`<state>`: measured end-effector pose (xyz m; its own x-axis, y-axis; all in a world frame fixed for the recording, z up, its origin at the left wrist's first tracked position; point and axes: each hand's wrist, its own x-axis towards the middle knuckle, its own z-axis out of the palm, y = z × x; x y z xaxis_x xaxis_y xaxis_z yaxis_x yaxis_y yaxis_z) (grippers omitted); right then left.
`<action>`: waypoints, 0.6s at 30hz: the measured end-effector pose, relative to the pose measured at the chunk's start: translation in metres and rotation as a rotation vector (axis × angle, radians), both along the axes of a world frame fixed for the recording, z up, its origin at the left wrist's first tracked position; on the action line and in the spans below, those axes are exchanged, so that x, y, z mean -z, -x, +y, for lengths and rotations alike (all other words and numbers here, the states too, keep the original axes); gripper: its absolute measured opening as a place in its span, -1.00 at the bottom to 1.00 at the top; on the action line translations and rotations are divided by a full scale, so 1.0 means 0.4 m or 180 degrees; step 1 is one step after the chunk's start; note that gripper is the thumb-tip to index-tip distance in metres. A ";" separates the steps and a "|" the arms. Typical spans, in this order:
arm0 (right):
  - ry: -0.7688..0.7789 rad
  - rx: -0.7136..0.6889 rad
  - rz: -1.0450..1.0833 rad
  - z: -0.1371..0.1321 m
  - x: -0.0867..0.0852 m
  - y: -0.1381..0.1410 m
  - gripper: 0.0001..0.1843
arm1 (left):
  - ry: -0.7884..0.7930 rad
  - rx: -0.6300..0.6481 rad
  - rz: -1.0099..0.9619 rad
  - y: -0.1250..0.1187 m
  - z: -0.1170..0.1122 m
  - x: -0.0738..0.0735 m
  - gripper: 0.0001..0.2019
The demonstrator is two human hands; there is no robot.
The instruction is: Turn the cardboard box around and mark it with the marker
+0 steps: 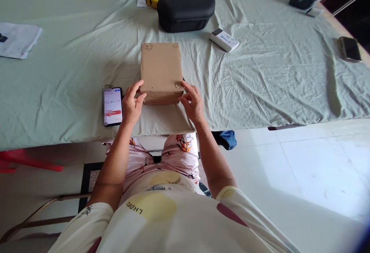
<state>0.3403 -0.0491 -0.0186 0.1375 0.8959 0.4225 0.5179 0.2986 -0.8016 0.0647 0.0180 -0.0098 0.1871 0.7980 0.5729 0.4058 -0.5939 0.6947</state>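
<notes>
A brown paper-wrapped box (160, 68) rests on the pale green cloth of the table (260, 76), close to the near edge. My left hand (131, 104) touches the box's near left corner, fingers curled with the tips on the paper. My right hand (192, 101) presses against the near right corner, its fingers bent onto the wrapping. Both hands work at the front face of the box. What lies under the fingertips is hidden.
A phone (112, 106) with a lit screen lies left of the box. Behind stand a black case (185, 10), a yellow tape measure (152, 0) and a white remote (224, 40). Papers (17, 39) lie far left, dark devices (349, 49) far right.
</notes>
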 end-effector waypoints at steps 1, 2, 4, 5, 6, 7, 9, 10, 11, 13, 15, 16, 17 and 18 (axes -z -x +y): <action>0.0036 0.0000 -0.0109 -0.002 -0.002 0.002 -0.39 | -0.0006 0.0031 0.0037 0.002 0.000 0.004 -0.39; 0.0081 0.0000 -0.0214 -0.004 -0.003 0.004 -0.35 | 0.0003 0.0057 0.0075 0.002 0.000 0.008 -0.38; 0.0190 0.0029 -0.0386 -0.007 -0.005 0.010 -0.28 | 0.0042 0.0086 0.0152 0.000 -0.001 0.015 -0.36; 0.0241 0.0068 -0.0448 -0.007 -0.003 0.014 -0.24 | 0.0053 0.0087 0.0185 -0.003 -0.001 0.019 -0.35; 0.0294 0.0123 -0.0496 -0.007 -0.001 0.018 -0.21 | 0.0053 0.0081 0.0211 -0.005 -0.002 0.024 -0.34; 0.0359 0.0192 -0.0534 -0.007 0.002 0.022 -0.18 | 0.0043 0.0075 0.0229 -0.008 -0.004 0.028 -0.33; 0.0534 0.0378 -0.0636 -0.005 0.011 0.030 -0.16 | 0.0003 0.0050 0.0253 -0.015 -0.006 0.035 -0.29; 0.0633 0.0480 -0.0718 -0.004 0.015 0.033 -0.20 | -0.0013 0.0031 0.0269 -0.018 -0.008 0.038 -0.27; 0.0720 0.0572 -0.0818 -0.003 0.020 0.035 -0.25 | -0.0017 0.0014 0.0292 -0.020 -0.009 0.040 -0.25; 0.0796 0.0676 -0.1006 -0.002 0.028 0.035 -0.40 | 0.0010 0.0004 0.0323 -0.024 -0.011 0.043 -0.20; 0.0743 0.0681 -0.1088 -0.001 0.034 0.033 -0.50 | 0.0052 0.0045 0.0303 -0.027 -0.012 0.046 -0.17; 0.0689 0.0671 -0.1083 -0.001 0.037 0.031 -0.53 | 0.0068 0.0070 0.0273 -0.028 -0.012 0.048 -0.17; 0.0629 0.0664 -0.1064 -0.002 0.040 0.030 -0.54 | 0.0080 0.0091 0.0234 -0.028 -0.013 0.051 -0.17; 0.0572 0.0668 -0.1037 -0.002 0.043 0.029 -0.55 | 0.0089 0.0106 0.0192 -0.029 -0.013 0.055 -0.18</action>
<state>0.3286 -0.0498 -0.0357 0.2098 0.9260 0.3138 0.7874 0.0302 -0.6157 0.0764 0.0129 -0.0317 0.2473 0.8063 0.5373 0.4277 -0.5884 0.6862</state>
